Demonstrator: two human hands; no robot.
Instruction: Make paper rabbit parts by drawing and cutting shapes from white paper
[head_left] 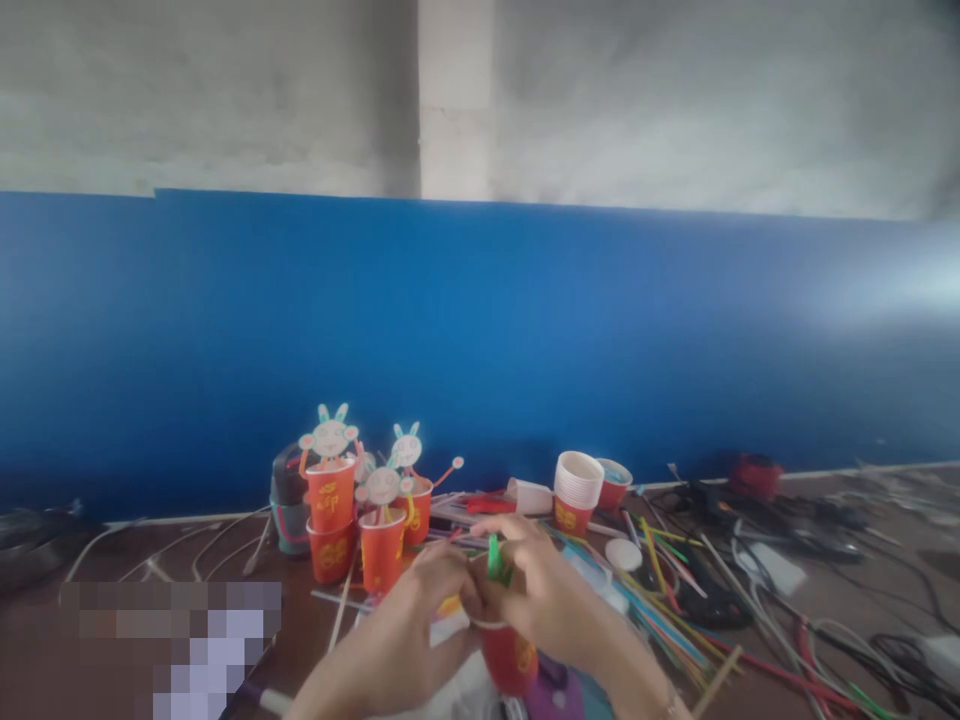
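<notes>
So a red cup (510, 662) is being crowded, near middle, by curled left hand (431, 600) and right hand (536, 592), green piece (493, 560) between (can't tell what's being pinched), while being flanked by decorated cups (382, 552) far left, stacked cups (577, 485) far right.

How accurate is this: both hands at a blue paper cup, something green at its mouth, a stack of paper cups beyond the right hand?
Wrong colour: the head view shows a red paper cup, not blue. The left hand and right hand are at it, with something green at its mouth and the stack of paper cups beyond the right hand.
</notes>
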